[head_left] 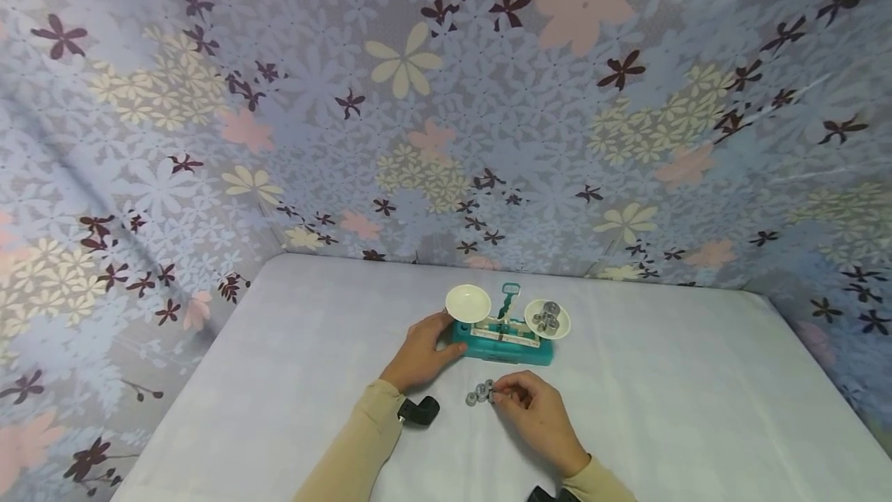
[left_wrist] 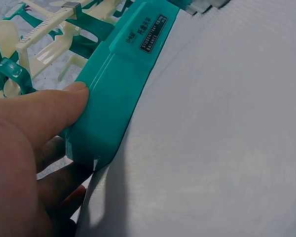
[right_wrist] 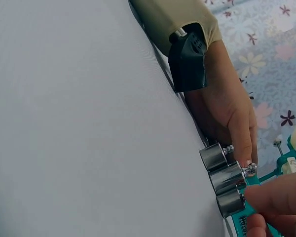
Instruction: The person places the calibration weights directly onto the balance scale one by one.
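Observation:
A teal tray balance [head_left: 519, 352] stands on the table with two cream pans. Its left pan [head_left: 468, 304] is bare, while the right pan [head_left: 564, 324] bears several metal weights [head_left: 547, 321]. My left hand [head_left: 421, 351] grips the left end of the base [left_wrist: 113, 94], its thumb on top and its fingers round the end. In front of the balance, several knobbed silver weights [head_left: 481, 391] stand close together. My right hand [head_left: 540, 413] pinches the knob of the nearest weight [right_wrist: 230, 202] in the right wrist view; the fingertips partly hide that knob.
A pale cloth [head_left: 697, 393] covers the table. Behind and at the sides hangs a flowered curtain [head_left: 488, 138]. A black wrist camera [head_left: 420, 411] sits on the left forearm, near the loose weights.

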Demonstrator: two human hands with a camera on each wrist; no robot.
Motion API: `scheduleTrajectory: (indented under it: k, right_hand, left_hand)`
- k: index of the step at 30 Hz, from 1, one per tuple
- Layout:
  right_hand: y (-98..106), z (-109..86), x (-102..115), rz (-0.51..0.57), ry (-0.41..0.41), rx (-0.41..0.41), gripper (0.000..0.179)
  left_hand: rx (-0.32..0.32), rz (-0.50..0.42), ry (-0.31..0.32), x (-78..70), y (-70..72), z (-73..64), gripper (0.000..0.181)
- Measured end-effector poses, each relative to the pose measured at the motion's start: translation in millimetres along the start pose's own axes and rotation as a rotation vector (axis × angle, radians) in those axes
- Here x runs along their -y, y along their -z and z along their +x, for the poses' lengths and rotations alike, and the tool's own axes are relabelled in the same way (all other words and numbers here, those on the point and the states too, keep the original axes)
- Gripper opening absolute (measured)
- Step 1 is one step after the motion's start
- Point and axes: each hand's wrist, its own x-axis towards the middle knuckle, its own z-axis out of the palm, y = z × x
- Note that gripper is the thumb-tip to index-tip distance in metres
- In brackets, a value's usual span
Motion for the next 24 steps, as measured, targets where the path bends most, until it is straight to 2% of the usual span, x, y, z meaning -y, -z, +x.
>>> scheduleTrajectory:
  k: [7, 12, 24]
  right_hand:
    - [-0.2, -0.7, 0.6, -0.029, 0.030, 0.011, 0.017]
    - [0.1, -1.8, 0.8, -0.053, 0.020, 0.018, 0.016]
    - [2.0, -2.0, 2.8, -0.057, 0.023, 0.023, 0.014]
  left_hand:
    - [0.002, -0.008, -0.002, 0.1, 0.4, -0.6, 0.067]
    - [0.012, -0.002, 0.017, -0.2, -0.5, -1.9, 0.067]
    - [0.010, -0.021, 0.012, -3.1, 1.4, -2.6, 0.066]
